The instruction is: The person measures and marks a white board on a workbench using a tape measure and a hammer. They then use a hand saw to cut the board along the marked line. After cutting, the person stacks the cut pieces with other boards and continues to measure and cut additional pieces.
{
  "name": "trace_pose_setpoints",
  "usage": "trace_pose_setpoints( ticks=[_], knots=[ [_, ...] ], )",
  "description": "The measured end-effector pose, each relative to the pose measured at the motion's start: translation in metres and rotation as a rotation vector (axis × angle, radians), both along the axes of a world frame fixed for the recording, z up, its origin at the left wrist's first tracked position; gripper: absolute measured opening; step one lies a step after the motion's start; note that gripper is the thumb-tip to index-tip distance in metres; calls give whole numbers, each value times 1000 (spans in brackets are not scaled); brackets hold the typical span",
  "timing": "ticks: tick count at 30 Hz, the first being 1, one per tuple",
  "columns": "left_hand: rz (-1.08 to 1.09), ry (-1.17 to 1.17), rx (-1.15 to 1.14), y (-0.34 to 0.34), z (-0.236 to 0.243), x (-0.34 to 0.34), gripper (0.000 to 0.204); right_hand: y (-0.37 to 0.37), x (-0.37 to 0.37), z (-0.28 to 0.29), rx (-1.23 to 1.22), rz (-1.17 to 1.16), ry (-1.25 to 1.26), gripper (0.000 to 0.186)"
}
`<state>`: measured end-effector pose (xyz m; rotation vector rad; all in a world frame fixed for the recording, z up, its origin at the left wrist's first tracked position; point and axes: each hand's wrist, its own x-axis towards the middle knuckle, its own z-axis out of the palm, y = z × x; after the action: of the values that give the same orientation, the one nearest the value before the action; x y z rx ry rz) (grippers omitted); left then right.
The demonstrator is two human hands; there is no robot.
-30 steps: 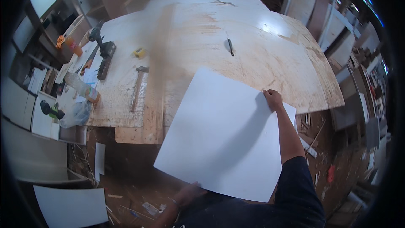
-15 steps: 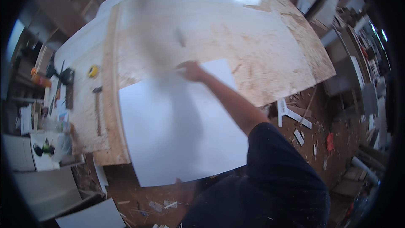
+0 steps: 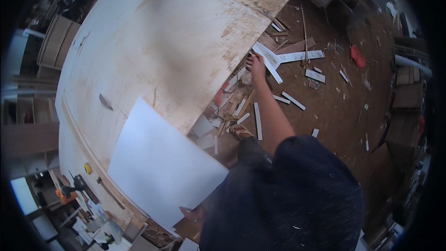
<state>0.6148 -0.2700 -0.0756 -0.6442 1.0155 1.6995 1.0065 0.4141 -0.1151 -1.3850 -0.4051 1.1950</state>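
A large white panel (image 3: 162, 162) lies at the near end of the wooden worktable, partly overhanging its edge. My left hand (image 3: 191, 214) grips the panel's near edge; a finger shows on top and the rest is hidden by the panel and my dark shirt. Stretched out past the table's right edge, my right hand (image 3: 255, 69) holds nothing that I can see, its fingers loosely bent. White strips (image 3: 269, 62) on the floor appear just beyond it. A dark, slim tool (image 3: 106, 102) lies on the tabletop left of the panel.
The broad worktable (image 3: 195, 51) has a rough right edge. Offcuts (image 3: 259, 121) and a red scrap (image 3: 357, 56) litter the brown floor around a sandalled foot (image 3: 241, 131). A yellow tape measure (image 3: 88, 168), a hammer (image 3: 110, 192) and a drill (image 3: 69, 188) lie at lower left.
The view has turned to the right. My right hand has left the panel's far edge and moved out past the table's right side. My left hand stays at the panel's near edge.
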Motion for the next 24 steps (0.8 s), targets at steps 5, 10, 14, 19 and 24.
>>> trace_pose_setpoints(
  ticks=[5,10,14,19,24],
  knots=[
    [-343,521,-428,50,62,24,65,33,-28,-88,4,113,180,45],
    [-374,369,-172,69,77,44,62,18,-60,-115,-207,173,1,60],
    [179,35,-56,48,47,56,56,-14,-88,-37,75,133,422,52],
    [116,157,-117,109,82,98,61,-15,-86,-49,27,183,446,49],
    [-188,120,-377,77,46,126,69,-28,-48,-10,-260,148,-109,37]
  ],
)
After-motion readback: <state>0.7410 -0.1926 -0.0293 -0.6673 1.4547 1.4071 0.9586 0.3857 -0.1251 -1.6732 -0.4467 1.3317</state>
